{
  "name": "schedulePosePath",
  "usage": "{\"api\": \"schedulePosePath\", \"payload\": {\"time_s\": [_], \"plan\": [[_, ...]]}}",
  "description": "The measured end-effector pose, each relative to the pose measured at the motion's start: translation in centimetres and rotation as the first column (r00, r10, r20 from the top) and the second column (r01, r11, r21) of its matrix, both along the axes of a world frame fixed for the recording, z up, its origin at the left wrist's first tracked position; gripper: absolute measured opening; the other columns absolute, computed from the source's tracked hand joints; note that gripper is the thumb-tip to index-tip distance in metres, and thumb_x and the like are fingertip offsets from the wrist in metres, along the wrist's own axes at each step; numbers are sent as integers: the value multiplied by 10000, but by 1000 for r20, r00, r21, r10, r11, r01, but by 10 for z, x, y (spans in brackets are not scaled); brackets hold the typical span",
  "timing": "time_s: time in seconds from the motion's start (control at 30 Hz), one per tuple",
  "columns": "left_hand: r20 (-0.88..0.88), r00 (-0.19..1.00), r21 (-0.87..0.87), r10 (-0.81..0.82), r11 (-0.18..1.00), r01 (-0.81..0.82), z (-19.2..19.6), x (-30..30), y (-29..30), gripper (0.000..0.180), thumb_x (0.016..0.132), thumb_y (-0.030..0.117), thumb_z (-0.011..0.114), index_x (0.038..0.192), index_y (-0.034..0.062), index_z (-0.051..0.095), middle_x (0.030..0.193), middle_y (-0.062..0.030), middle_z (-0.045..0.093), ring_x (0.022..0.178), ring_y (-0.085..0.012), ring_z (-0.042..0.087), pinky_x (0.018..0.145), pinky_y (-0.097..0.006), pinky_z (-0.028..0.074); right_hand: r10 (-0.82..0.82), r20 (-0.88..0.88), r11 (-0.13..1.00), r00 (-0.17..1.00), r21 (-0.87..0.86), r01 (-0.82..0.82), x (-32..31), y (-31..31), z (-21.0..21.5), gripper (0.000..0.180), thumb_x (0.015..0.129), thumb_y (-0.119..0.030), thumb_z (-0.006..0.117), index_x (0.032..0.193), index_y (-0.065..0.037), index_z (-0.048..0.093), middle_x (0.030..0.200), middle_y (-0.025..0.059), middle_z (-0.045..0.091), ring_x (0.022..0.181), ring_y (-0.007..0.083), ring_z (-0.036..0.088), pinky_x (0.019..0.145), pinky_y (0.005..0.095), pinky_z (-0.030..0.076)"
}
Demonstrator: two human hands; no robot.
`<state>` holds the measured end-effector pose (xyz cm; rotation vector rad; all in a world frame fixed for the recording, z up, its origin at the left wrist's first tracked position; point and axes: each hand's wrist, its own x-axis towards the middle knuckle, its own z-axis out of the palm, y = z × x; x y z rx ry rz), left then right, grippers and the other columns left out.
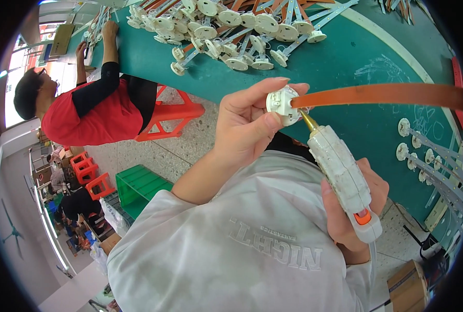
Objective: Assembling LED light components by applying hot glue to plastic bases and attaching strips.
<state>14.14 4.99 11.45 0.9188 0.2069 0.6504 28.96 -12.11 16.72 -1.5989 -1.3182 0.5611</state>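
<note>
Between the thumb and fingers of my left hand (pixel 247 117) is a round white plastic base (pixel 282 105). A long orange-brown strip (pixel 382 95) runs from that base toward the right. My right hand (pixel 353 208) is wrapped round a white hot glue gun (pixel 340 166) with a red-orange switch at its rear. The gun's brass nozzle (pixel 309 121) points at the spot where strip and base join, and its tip looks to be at or very near it. Whether glue is flowing is too small to tell.
A heap of white round bases on strips (pixel 231 36) lies on the green table (pixel 346 67) at the far side. More finished-looking strips (pixel 434 161) lie at the right. To the left sits a person in red (pixel 96 112) by a red stool (pixel 174 112); a green crate (pixel 140 190) stands on the floor.
</note>
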Motion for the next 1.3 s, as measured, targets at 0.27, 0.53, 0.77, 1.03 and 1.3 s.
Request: {"api": "schedulePosePath", "payload": {"time_s": [0.27, 0.53, 0.77, 1.03, 1.3], "plan": [[125, 992, -130, 17, 992, -1, 0, 6, -1, 456, 898, 42, 604, 1336, 19, 477, 1316, -258, 509, 1171, -409, 547, 1000, -470, 464, -29, 6, 999, 1000, -29, 29, -2, 0, -1, 246, 666, 4, 643, 908, 49, 643, 723, 122, 607, 561, 228, 475, 523, 303, 374], [-12, 997, -28, 77, 997, -78, -6, 7, -4, 443, 925, 60, 571, 1351, 35, 452, 1316, -298, 483, 1207, -441, 504, 1010, -489, 458, -7, 26, 999, 1000, -33, 8, 0, -3, -8, 256, 684, 5, 651, 938, 39, 654, 737, 116, 621, 571, 224, 487, 527, 300, 377], [-50, 967, 45, 251, 968, -248, -7, 9, -7, 448, 788, -105, 671, 1221, -44, 571, 1255, -234, 570, 1133, -260, 591, 923, -347, 519, -14, 49, 999, 999, -45, 17, -2, 0, -9, 235, 720, 8, 659, 954, 33, 659, 739, 114, 627, 579, 225, 501, 532, 303, 379], [60, 963, 289, 262, 919, -268, -9, 9, -6, 481, 744, -170, 677, 1200, -53, 582, 1300, -229, 523, 1160, -322, 569, 931, -380, 534, -27, 42, 999, 999, -36, 29, -3, 1, -9, 221, 723, 7, 658, 941, 41, 658, 739, 122, 626, 577, 225, 494, 537, 301, 376], [73, 955, 428, 288, 856, -291, -9, 7, -6, 486, 713, -165, 710, 1173, -50, 603, 1297, -239, 518, 1160, -332, 567, 946, -392, 530, -27, 43, 996, 999, -90, 31, -4, 1, -5, 212, 721, 0, 647, 927, 48, 658, 720, 121, 612, 559, 217, 454, 530, 302, 360]]}}
